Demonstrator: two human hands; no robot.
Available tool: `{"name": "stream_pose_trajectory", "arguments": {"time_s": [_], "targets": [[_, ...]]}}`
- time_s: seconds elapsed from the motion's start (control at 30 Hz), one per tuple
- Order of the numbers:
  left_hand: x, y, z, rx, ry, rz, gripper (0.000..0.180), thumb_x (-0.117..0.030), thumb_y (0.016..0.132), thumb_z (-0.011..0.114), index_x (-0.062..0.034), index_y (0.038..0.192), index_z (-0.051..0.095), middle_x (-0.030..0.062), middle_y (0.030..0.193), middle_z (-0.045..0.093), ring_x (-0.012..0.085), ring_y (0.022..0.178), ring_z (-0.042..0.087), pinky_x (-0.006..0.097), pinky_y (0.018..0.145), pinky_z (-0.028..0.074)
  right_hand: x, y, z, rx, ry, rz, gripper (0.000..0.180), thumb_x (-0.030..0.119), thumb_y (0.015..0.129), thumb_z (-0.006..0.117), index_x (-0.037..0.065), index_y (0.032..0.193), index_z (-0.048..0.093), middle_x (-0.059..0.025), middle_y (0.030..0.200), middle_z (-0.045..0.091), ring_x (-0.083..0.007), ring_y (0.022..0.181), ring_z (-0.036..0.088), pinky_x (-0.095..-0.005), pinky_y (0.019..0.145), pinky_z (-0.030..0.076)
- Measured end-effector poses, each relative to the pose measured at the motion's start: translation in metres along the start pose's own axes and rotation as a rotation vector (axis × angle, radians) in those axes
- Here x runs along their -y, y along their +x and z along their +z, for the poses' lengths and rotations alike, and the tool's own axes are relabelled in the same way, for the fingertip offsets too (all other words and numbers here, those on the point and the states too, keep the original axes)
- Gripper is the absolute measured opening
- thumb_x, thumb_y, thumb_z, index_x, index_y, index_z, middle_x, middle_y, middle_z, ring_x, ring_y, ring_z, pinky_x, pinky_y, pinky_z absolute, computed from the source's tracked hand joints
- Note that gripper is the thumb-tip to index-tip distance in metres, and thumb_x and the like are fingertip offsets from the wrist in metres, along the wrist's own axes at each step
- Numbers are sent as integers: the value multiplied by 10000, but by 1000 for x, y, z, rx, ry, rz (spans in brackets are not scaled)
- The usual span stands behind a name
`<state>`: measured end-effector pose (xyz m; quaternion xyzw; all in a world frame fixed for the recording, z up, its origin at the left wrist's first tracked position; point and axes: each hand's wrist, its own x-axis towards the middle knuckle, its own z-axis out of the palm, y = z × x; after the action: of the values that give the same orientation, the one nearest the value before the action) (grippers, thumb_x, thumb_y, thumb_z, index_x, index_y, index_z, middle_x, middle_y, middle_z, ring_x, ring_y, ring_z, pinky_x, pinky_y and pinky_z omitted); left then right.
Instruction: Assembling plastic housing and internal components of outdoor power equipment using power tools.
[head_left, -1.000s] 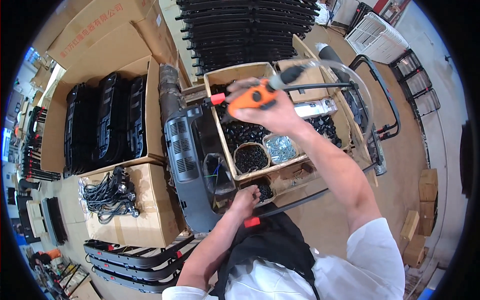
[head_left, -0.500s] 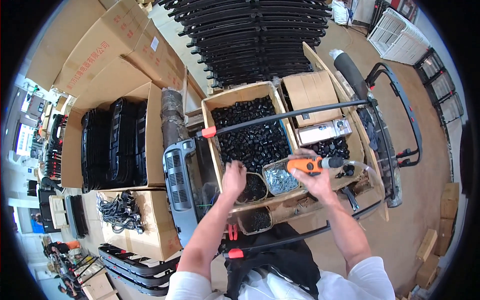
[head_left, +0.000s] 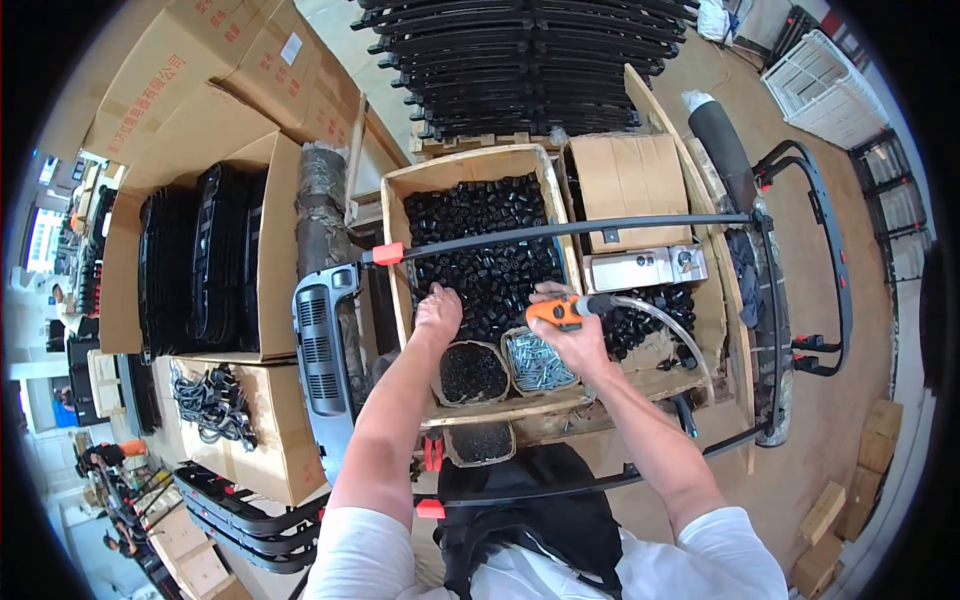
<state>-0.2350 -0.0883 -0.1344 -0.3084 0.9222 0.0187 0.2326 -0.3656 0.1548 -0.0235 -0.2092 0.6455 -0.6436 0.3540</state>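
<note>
My left hand (head_left: 438,314) reaches into the left side of a wooden bin (head_left: 470,165) filled with small black plastic caps (head_left: 490,270). Its fingers are curled together, and what they pinch is too small to make out. My right hand (head_left: 578,342) grips an orange air screwdriver (head_left: 558,314), with a clear hose (head_left: 665,313) running off its right end. Below that hand sits a tub of silver screws (head_left: 540,362). Beside it, a tub of small black screws (head_left: 472,374) is nearest my left wrist.
A black tubular frame (head_left: 560,232) with red end pieces spans the bin. A grey vented panel (head_left: 318,345) stands to its left. Cardboard boxes (head_left: 270,300) hold black parts farther left. Stacked black bars (head_left: 530,65) rise behind, and a wrapped roll (head_left: 722,150) leans at right.
My left hand has moved away from beside the black-screw tub, deeper among the black caps. My right hand has carried the screwdriver leftward and slightly away from me. The whole view has shifted slightly.
</note>
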Motion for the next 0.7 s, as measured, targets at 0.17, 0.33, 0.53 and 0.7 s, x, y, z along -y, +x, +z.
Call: {"name": "stream_pose_trajectory", "arguments": {"time_s": [0.17, 0.33, 0.53, 0.7], "targets": [[0, -10, -11, -39, 13, 96, 272, -109, 1026, 492, 23, 1201, 653, 270, 1298, 601, 354, 1015, 751, 398, 816, 642, -70, 46, 17, -76, 160, 104, 545, 51, 859, 818, 34, 1359, 604, -46, 1132, 690, -124, 1019, 653, -289, 944, 533], [2, -36, -11, -185, -304, -105, 226, -122, 929, 631, 19, 1105, 642, 313, 1332, 575, 377, 1068, 707, 439, 888, 612, -69, 55, 15, 31, -417, 436, 333, 259, 960, 706, -14, 1143, 654, -77, 864, 678, -207, 810, 686, -378, 817, 578], [4, -94, -28, -12, -1813, -422, 267, -86, 884, 564, -6, 1124, 649, 125, 975, 658, 228, 793, 660, 364, 643, 540, -63, 14, 18, 451, -1269, 27, 264, 62, 809, 727, -41, 1048, 682, -214, 1306, 537, -396, 1113, 649, -495, 966, 552], [-3, -188, -19, 91, -2544, -353, 166, -80, 977, 573, -61, 1098, 684, 53, 960, 652, 156, 784, 612, 299, 655, 504, -95, -16, 29, 309, -1098, -376, 335, 168, 974, 494, -63, 1182, 618, -343, 1232, 626, -511, 1106, 633, -551, 988, 515]]}}
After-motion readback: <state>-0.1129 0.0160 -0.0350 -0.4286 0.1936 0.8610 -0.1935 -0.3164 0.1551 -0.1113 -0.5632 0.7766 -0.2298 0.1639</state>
